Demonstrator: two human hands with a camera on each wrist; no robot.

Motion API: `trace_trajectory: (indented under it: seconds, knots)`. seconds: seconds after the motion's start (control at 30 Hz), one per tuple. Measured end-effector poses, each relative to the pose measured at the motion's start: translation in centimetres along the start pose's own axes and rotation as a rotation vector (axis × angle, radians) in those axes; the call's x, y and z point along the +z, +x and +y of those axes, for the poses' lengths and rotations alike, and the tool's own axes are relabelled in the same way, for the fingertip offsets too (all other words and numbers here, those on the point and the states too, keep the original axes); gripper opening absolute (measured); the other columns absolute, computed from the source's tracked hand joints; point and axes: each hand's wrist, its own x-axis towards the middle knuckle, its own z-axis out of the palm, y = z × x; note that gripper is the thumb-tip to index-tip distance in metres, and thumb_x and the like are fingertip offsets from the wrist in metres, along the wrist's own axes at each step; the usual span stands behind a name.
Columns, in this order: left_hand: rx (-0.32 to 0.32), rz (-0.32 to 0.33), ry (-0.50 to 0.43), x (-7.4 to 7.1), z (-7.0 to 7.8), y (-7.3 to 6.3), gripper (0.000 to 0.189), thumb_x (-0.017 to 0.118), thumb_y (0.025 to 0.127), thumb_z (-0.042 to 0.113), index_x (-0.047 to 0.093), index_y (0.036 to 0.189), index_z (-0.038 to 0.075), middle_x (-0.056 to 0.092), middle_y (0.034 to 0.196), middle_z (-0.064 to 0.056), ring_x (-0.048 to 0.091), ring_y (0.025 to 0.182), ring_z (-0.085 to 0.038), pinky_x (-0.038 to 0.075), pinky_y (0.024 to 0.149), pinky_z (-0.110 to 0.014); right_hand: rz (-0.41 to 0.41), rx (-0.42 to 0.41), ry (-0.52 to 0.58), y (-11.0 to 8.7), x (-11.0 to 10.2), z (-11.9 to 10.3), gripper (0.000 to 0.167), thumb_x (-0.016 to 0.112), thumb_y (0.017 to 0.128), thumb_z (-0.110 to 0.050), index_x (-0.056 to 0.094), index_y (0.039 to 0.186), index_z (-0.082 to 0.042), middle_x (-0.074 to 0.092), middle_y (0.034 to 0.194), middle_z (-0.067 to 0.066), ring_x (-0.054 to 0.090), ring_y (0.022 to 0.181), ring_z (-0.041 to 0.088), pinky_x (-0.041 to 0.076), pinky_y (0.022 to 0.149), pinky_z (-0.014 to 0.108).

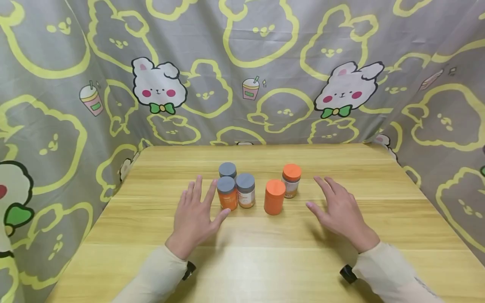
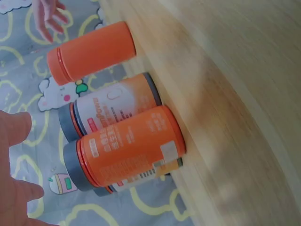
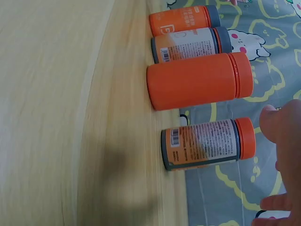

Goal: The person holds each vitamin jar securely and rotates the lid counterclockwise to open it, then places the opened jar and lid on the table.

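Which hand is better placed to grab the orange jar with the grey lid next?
Probably the left hand: it is open, empty and right beside the orange jar with the grey lid. The right hand, also empty, is farther off, past the plain orange jar.

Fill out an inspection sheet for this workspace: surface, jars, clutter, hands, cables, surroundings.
Surface: wood-grain table, shadows below the hands.
Jars: five, all upright. Grouped closely are the orange jar with a grey lid, the white-and-orange jar with a grey lid and a rear grey-lidded jar, mostly hidden. To their right stand the plain orange jar and, farther back, the orange-lidded labelled jar.
Clutter: nothing seen.
Left hand: fingers spread beside the grey-lidded group, holding nothing.
Right hand: right of the orange-lidded labelled jar, apart from it, holding nothing.
Cables: nothing seen.
Surroundings: grey cartoon-print cloth behind and on both sides.
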Motion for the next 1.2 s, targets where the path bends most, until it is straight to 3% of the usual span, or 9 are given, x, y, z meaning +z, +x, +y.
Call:
trace_trajectory:
  seconds: [0.27, 0.37, 0.43, 0.5, 0.63, 0.73, 0.93, 1.03, 1.2]
  knots:
    - [0.067, 0.136, -0.087, 0.4, 0.9, 0.9, 0.08, 0.058, 0.088, 0.056, 0.035, 0.15, 0.012, 0.042, 0.14, -0.03, 0.051, 0.118, -0.046, 0.043, 0.092, -0.055, -0.019, -0.026, 0.118, 0.9, 0.7, -0.6, 0.065, 0.067, 0.089, -0.032, 0.043, 0.141, 0.0, 0.058, 0.124, 0.024, 0.056, 0.109, 0.043, 0.04, 0.089, 0.06]
    - [0.095, 0.184, -0.132, 0.3, 1.6, 1.3, 0.08, 0.061, 0.087, 0.054, 0.036, 0.147, 0.008, 0.052, 0.127, -0.028, 0.058, 0.105, -0.042, 0.048, 0.083, -0.052, -0.049, -0.006, 0.133, 1.3, 0.8, -1.1, 0.065, 0.066, 0.09, -0.033, 0.042, 0.141, -0.001, 0.062, 0.115, 0.023, 0.059, 0.101, 0.04, 0.043, 0.084, 0.057]
    - [0.106, 0.194, -0.209, 0.3, 2.1, 1.5, 0.08, 0.064, 0.085, 0.051, 0.038, 0.144, 0.004, 0.055, 0.119, -0.026, 0.058, 0.099, -0.039, 0.049, 0.08, -0.05, -0.066, 0.012, 0.149, 1.5, 0.9, -1.4, 0.064, 0.066, 0.09, -0.033, 0.042, 0.14, -0.002, 0.064, 0.108, 0.021, 0.061, 0.096, 0.038, 0.046, 0.079, 0.055]
    - [0.103, 0.169, -0.326, 0.4, 2.7, 1.8, 0.078, 0.066, 0.086, 0.048, 0.038, 0.142, 0.0, 0.056, 0.119, -0.023, 0.058, 0.101, -0.036, 0.048, 0.082, -0.049, -0.082, 0.023, 0.166, 1.6, 1.0, -1.6, 0.063, 0.066, 0.09, -0.033, 0.042, 0.14, -0.002, 0.064, 0.104, 0.02, 0.062, 0.093, 0.035, 0.048, 0.075, 0.053]
    - [0.061, 0.058, -0.596, 0.6, 3.8, 2.4, 0.075, 0.065, 0.088, 0.043, 0.037, 0.14, -0.002, 0.056, 0.119, -0.02, 0.056, 0.106, -0.034, 0.047, 0.086, -0.048, -0.1, 0.016, 0.216, 1.9, 1.5, -2.0, 0.059, 0.066, 0.091, -0.031, 0.043, 0.139, -0.005, 0.066, 0.099, 0.015, 0.063, 0.089, 0.031, 0.049, 0.073, 0.048]
    - [0.033, -0.02, -0.736, 1.0, 4.5, 2.8, 0.073, 0.067, 0.088, 0.04, 0.038, 0.139, -0.003, 0.058, 0.116, -0.018, 0.057, 0.099, -0.033, 0.047, 0.082, -0.046, -0.116, 0.005, 0.247, 2.2, 1.7, -2.3, 0.057, 0.066, 0.092, -0.03, 0.042, 0.138, -0.006, 0.067, 0.096, 0.013, 0.064, 0.087, 0.028, 0.049, 0.073, 0.045]
    - [0.001, -0.187, -0.855, 2.2, 5.9, 3.3, 0.074, 0.072, 0.086, 0.036, 0.039, 0.139, -0.004, 0.059, 0.118, -0.014, 0.061, 0.097, -0.027, 0.051, 0.079, -0.036, -0.134, -0.023, 0.256, 3.0, 2.3, -3.0, 0.055, 0.067, 0.091, -0.03, 0.044, 0.135, -0.007, 0.067, 0.088, 0.006, 0.062, 0.077, 0.022, 0.048, 0.066, 0.037]
    - [-0.034, -0.258, -0.915, 2.9, 6.6, 3.5, 0.075, 0.073, 0.086, 0.035, 0.037, 0.141, -0.003, 0.058, 0.123, -0.014, 0.061, 0.104, -0.025, 0.052, 0.081, -0.033, -0.131, -0.046, 0.251, 3.4, 2.5, -3.3, 0.055, 0.068, 0.09, -0.03, 0.044, 0.134, -0.006, 0.065, 0.084, 0.001, 0.06, 0.071, 0.019, 0.047, 0.063, 0.034]
    - [-0.081, -0.361, -0.933, 4.1, 7.7, 3.6, 0.083, 0.072, 0.088, 0.037, 0.03, 0.146, -0.004, 0.051, 0.136, -0.018, 0.058, 0.115, -0.027, 0.05, 0.087, -0.035, -0.14, -0.074, 0.235, 4.2, 2.8, -3.9, 0.056, 0.069, 0.09, -0.033, 0.046, 0.132, -0.004, 0.06, 0.078, -0.002, 0.053, 0.063, 0.012, 0.045, 0.059, 0.03]
